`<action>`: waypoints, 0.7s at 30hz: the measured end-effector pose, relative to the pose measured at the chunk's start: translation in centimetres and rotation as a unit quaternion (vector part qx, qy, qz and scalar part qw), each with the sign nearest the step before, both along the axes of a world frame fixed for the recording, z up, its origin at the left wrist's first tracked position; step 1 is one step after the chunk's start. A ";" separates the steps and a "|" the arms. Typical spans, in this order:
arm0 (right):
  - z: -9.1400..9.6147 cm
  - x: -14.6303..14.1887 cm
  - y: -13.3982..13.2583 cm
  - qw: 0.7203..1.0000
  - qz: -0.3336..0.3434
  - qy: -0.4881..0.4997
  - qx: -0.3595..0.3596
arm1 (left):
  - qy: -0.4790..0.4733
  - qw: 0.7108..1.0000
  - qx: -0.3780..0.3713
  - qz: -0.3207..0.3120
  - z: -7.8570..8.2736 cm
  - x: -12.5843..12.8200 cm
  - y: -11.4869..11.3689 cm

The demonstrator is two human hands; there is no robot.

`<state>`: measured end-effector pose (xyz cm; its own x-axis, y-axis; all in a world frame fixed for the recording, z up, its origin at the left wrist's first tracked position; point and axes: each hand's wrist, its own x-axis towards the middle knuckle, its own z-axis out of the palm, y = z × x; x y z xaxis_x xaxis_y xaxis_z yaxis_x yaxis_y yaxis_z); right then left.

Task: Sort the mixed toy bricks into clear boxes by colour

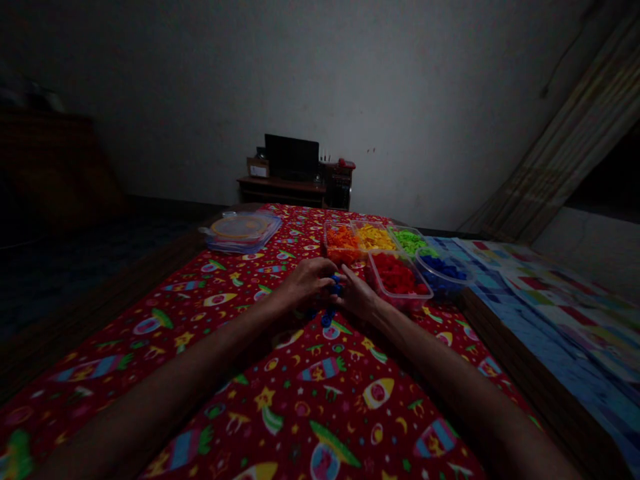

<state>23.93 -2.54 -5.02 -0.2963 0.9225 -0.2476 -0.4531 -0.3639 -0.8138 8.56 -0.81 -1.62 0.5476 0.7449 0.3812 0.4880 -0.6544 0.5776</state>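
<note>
- Head view, dim room: both forearms (pixel 165 373) reach forward from the bottom corners and angle in until the hands nearly meet at the middle of the table.
- The left hand (pixel 307 283) lies back up, its fingers (pixel 320 275) curled over and closed around the blue plastic pieces (pixel 335 287).
- The right hand (pixel 357 295) comes in from the other side, wrist low, its fingertips (pixel 344 283) pressed against the same blue plastic pieces, so both hands seem to grip them. The exact hold is too dark and small to tell.
- A loose blue piece (pixel 327 320) lies on the red rocket-print tablecloth (pixel 320 380) just below the hands, at 6 o'clock.
- Seen from the hands, a clear tub of orange pieces (pixel 343 243) sits at 12 o'clock, a tub of yellow pieces (pixel 373 237) at 1, and a tub of green pieces (pixel 410 241) at 2.
- A tub of red pieces (pixel 397 280) stands just beside the right hand at 3 o'clock, with a clear bowl of blue pieces (pixel 443 275) touching it on the far side.
- A round plastic container (pixel 241 230) sits at 10 o'clock, well apart from the hands.
- Far off at 12 o'clock, a dark monitor (pixel 291 157) stands on a low wooden desk (pixel 280 185).
</note>
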 end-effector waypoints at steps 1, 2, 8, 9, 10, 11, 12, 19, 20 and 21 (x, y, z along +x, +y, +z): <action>0.0 -0.1 -0.1 1.000 -0.002 0.003 0.003 | 0.001 1.000 0.006 -0.013 0.1 0.2 -0.6; 0.1 -0.1 -0.1 1.000 -0.003 0.006 0.007 | 0.002 1.000 0.010 -0.026 0.2 0.3 -1.1; -0.2 0.2 0.3 0.999 -0.004 0.012 0.041 | -0.022 0.999 0.036 0.007 -0.3 0.4 -0.5; -0.3 0.3 0.3 0.998 0.003 0.014 0.054 | -0.029 0.999 0.029 0.017 -0.4 0.3 -0.2; -0.3 0.3 0.4 0.998 0.009 0.012 0.065 | -0.035 0.999 0.017 0.022 -0.5 0.3 0.1; -0.4 0.4 0.4 0.997 0.012 0.009 0.072 | -0.040 0.999 0.005 0.026 -0.5 0.2 0.4; -0.4 0.4 0.4 0.997 0.009 0.006 0.074 | -0.041 0.999 -0.004 0.029 -0.6 0.0 0.6; -0.2 0.7 0.5 0.997 -0.014 0.002 0.075 | 0.037 0.999 -0.027 0.027 -1.1 -1.6 2.3; -0.3 0.7 0.5 0.997 -0.017 -0.003 0.078 | 0.058 0.997 -0.043 0.016 -1.2 -1.7 2.5; -0.3 0.7 0.5 0.996 -0.020 -0.009 0.082 | 0.081 0.995 -0.059 0.007 -1.4 -1.8 2.7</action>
<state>24.61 -2.08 -5.32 -0.2562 0.9617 -0.0975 -0.4487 -0.2076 -0.8692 6.73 1.84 -3.01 0.5838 0.7874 0.1979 0.5899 -0.5788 0.5631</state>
